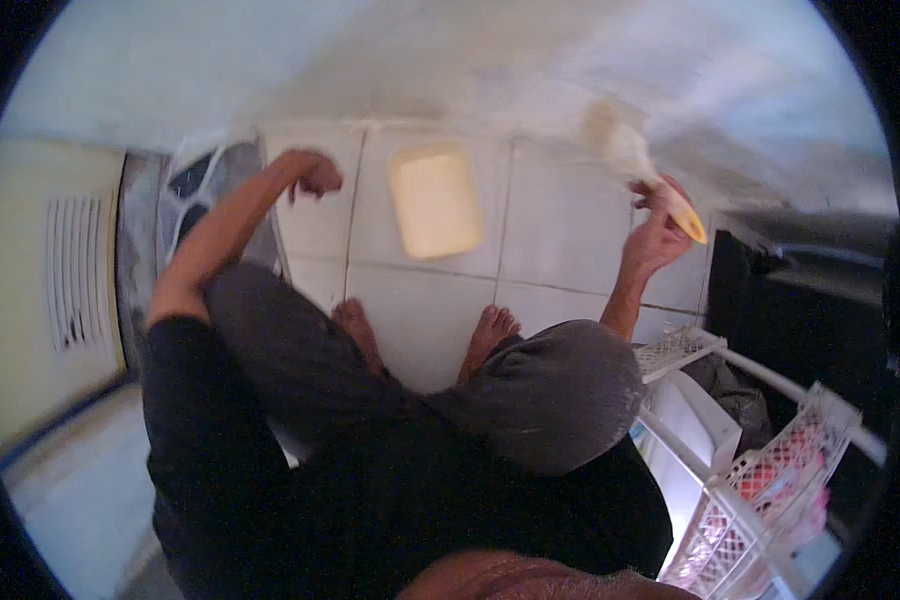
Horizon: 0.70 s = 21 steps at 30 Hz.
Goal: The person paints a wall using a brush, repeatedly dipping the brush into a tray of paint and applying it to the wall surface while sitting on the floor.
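Right hand [660, 236] closed around yellow-handled brush [628, 158], left hand [316, 173] loosely curled, well apart, plain yellow tray [436, 200] between on tiles [555, 210]

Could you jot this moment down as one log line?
Right hand: holds yellow-handled brush | Left hand: nothing visible in it | Pale yellow tray: on tiled floor, between hands

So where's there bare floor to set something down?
Bare tile lies between the yellow tray and your right hand, which grips the brush, and between the tray and your feet. A narrower strip separates the tray from your left hand. It's crowded at lower right, where a filled white rack stands beside your right knee.
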Each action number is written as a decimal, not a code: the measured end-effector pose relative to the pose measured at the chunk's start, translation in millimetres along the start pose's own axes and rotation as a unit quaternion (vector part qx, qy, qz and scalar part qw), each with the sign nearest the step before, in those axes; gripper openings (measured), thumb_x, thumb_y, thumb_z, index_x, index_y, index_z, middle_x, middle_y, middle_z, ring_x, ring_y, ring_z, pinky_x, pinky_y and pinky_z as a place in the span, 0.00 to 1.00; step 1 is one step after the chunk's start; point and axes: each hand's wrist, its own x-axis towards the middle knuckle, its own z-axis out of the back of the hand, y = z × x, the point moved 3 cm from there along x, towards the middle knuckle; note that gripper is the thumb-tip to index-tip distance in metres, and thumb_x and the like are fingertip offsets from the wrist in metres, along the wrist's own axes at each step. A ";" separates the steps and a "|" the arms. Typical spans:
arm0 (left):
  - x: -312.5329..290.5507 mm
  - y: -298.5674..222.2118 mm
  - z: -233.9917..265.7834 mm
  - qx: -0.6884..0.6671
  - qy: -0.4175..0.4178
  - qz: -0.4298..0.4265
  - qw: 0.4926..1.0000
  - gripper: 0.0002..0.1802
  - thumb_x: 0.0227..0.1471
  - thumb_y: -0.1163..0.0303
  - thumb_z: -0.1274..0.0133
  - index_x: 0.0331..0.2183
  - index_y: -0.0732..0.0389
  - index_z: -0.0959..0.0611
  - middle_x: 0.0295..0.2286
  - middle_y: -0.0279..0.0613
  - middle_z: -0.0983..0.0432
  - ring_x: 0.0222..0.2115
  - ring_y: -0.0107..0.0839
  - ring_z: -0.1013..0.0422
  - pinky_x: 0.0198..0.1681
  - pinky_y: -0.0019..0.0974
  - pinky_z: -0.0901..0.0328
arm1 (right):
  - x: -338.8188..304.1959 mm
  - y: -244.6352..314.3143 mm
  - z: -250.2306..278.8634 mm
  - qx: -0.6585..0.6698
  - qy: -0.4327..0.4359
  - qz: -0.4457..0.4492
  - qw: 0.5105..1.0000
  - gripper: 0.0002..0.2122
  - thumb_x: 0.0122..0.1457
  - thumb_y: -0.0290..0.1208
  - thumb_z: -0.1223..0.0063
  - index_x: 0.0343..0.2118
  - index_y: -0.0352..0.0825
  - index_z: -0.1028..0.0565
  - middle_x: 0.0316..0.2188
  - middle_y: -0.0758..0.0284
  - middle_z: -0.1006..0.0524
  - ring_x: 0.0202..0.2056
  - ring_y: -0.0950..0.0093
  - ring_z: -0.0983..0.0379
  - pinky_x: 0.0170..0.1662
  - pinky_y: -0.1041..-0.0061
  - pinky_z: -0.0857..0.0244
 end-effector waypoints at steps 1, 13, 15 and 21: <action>-12.8 -8.0 4.6 -0.017 -0.013 -0.026 0.999 0.19 0.45 0.59 0.58 0.29 0.65 0.23 0.18 0.41 0.35 0.20 0.35 0.33 0.30 0.50 0.26 | -17.5 3.2 -24.5 -0.008 0.102 0.003 0.995 0.08 0.56 0.28 0.50 0.34 0.27 0.26 0.26 0.63 0.22 0.26 0.74 0.25 0.28 0.79 0.34; -55.5 -20.5 -2.1 -0.021 -0.101 -0.058 0.993 0.07 0.35 0.70 0.50 0.20 0.63 0.22 0.18 0.41 0.29 0.17 0.33 0.33 0.25 0.52 0.30 | -134.4 -28.8 -148.7 -0.289 0.515 0.069 0.804 0.09 0.52 0.38 0.45 0.30 0.38 0.23 0.20 0.62 0.23 0.18 0.67 0.26 0.23 0.72 0.33; -58.9 -16.3 -1.7 0.055 -0.113 -0.109 0.986 0.05 0.31 0.75 0.52 0.18 0.65 0.22 0.19 0.43 0.27 0.18 0.30 0.33 0.22 0.39 0.35 | -130.1 -28.4 -151.9 -0.263 0.473 0.082 0.837 0.08 0.52 0.37 0.44 0.29 0.38 0.23 0.20 0.62 0.23 0.19 0.66 0.26 0.23 0.72 0.33; -76.5 -13.0 3.8 -0.010 -0.096 -0.118 0.988 0.04 0.31 0.74 0.51 0.16 0.63 0.23 0.18 0.44 0.27 0.17 0.32 0.32 0.20 0.45 0.33 | -111.4 -19.4 -175.2 -0.234 0.468 0.191 0.831 0.08 0.50 0.31 0.44 0.34 0.39 0.24 0.30 0.62 0.22 0.26 0.66 0.24 0.28 0.72 0.31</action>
